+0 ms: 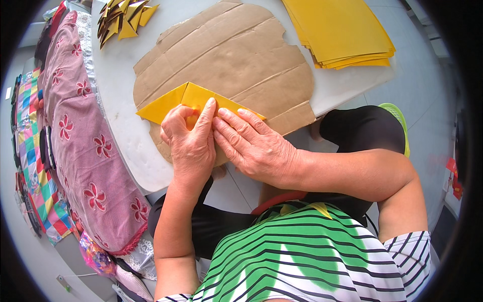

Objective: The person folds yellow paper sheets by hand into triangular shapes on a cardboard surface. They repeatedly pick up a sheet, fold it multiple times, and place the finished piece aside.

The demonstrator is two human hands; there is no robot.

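Note:
A sheet of yellow paper (202, 93), folded into a wide peaked shape, lies on the near part of a flat cardboard piece (226, 56). My left hand (190, 137) holds the paper at its middle, one finger stretched out along it and others curled. Close against it, my right hand (256, 147) lies flat with its fingertips pressing the paper's right half. Both hands cover much of the lower edge, so the folds beneath them are hidden. The paper's left tip and right tip stick out past the fingers.
A stack of yellow paper sheets (343, 34) sits at the table's far right. Several folded gold pieces (126, 19) are heaped at the far left. Beyond the white table's (124, 151) left edge is a pink flower-patterned cloth (83, 124). My knee (362, 130) is by the right edge.

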